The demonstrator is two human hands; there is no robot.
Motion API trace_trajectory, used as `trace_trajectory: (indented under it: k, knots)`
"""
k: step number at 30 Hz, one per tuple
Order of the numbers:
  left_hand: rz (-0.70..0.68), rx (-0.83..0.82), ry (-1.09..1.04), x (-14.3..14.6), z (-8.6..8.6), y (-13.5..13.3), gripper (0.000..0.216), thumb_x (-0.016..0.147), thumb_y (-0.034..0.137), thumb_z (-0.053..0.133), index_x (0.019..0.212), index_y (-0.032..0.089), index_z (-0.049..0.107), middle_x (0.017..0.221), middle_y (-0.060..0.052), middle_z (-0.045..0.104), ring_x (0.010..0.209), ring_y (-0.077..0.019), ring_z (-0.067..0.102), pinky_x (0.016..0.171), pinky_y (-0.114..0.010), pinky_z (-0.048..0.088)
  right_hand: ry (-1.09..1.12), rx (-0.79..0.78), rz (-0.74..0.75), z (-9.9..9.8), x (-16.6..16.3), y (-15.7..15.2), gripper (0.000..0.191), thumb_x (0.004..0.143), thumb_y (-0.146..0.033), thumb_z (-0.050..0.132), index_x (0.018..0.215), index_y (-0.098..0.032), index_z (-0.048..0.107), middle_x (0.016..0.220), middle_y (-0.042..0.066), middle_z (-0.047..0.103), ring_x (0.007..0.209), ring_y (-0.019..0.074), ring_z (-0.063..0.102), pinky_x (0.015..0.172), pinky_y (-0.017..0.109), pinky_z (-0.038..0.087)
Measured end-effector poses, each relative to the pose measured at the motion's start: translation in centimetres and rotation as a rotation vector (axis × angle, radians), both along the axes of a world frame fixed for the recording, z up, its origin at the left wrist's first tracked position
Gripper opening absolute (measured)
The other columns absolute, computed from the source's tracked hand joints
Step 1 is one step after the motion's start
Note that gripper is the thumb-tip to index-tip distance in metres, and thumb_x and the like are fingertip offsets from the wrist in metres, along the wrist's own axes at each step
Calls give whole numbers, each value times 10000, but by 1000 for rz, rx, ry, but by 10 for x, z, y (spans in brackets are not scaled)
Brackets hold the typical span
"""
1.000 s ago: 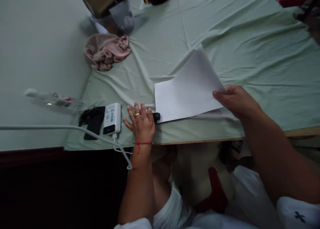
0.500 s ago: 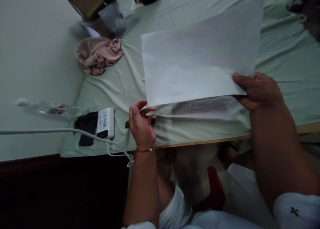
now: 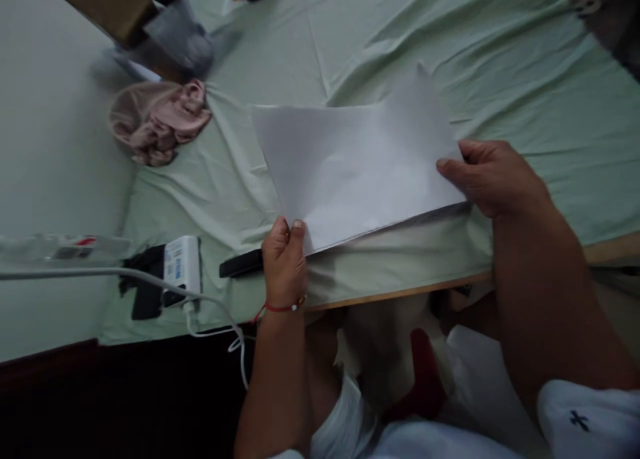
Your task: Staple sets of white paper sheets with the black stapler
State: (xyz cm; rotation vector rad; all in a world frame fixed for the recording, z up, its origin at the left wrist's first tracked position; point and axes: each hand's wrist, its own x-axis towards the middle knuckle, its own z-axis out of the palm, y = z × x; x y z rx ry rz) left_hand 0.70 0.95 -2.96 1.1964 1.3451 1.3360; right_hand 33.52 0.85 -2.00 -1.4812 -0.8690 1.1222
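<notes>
White sheets of paper [image 3: 350, 165], seemingly more than one by the doubled lower edge, are held out over the green cloth. My left hand [image 3: 285, 259] pinches their near left corner, thumb on top and fingers beneath. At the right edge, my right hand [image 3: 493, 175] grips the paper with the thumb above; its other fingers are partly hidden. The paper bows upward at its far right corner. Just left of my left hand lies a dark, long object [image 3: 241, 264], partly covered by that hand; its kind is unclear.
A green cloth [image 3: 540, 112] covers the bed-like surface. At left are a white power bank [image 3: 181, 265] with a cable [image 3: 100, 272], a clear plastic bottle [image 3: 75, 247] and a pink cloth [image 3: 170, 122]. A cardboard box [image 3: 107, 9] stands at the back left.
My left hand has closed on the paper's near left corner; before, its fingers were apart near it. The paper has come lower and flatter. The view has shifted rightward.
</notes>
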Motion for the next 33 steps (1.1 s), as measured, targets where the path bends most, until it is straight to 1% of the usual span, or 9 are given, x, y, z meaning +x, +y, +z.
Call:
trace_trajectory:
  k: [5,8,12,16,19,23,27,29,33]
  knots:
    - [66,-33,-51,11,-2,4,430,819,540,924,805,201,661,772,31,654,719,-102,578,706,-202,522,18,36,-74,-7,7,1,82,791,-175,785,768,-254,781,749,10,739,673,162,651,596,286,560]
    - [24,-104,-115,15,1,3,424,777,513,951,826,198,673,742,41,629,628,-87,547,592,-191,499,21,79,-144,-7,8,1,114,798,-150,783,748,-246,748,758,-3,724,657,135,620,612,268,555]
    - [-2,-163,-93,18,5,1,437,749,455,984,765,199,632,634,74,541,493,-58,417,397,-172,317,29,65,-198,-7,8,2,155,811,-87,749,746,-227,734,776,-6,719,639,108,588,619,253,534]
    - [88,-187,-95,21,9,2,453,842,498,921,721,196,605,561,82,473,448,-51,339,350,-190,202,42,36,-163,-8,8,5,148,808,-108,773,750,-234,722,801,13,723,692,140,634,679,295,566]
    - [92,-174,-134,22,12,3,440,844,504,915,728,193,627,577,75,508,451,-52,369,352,-182,248,45,27,-171,-5,5,5,137,806,-109,785,806,-237,736,802,15,728,727,161,650,727,320,574]
    - [70,-170,-119,19,13,2,396,750,415,983,765,186,661,638,67,570,506,-51,444,382,-151,305,103,8,-263,5,-2,2,162,822,-37,723,791,-194,746,742,-5,723,697,123,607,689,268,514]
    - [80,-152,-52,16,13,1,444,870,447,900,674,192,594,547,73,486,453,-48,351,368,-170,255,154,-16,-269,11,-7,0,175,822,-21,730,755,-181,745,696,-11,714,696,122,618,672,254,499]
    - [79,-150,-77,16,14,0,423,907,455,869,695,190,617,563,65,505,447,-49,352,360,-177,243,166,-19,-266,13,-8,0,179,822,-21,725,745,-181,746,701,-5,721,694,126,626,678,260,509]
    - [56,-165,-136,17,17,-1,392,816,381,947,720,195,616,636,57,559,480,-47,461,382,-155,314,169,-9,-291,14,-9,2,201,798,-2,703,727,-188,734,722,1,735,666,119,614,700,266,535]
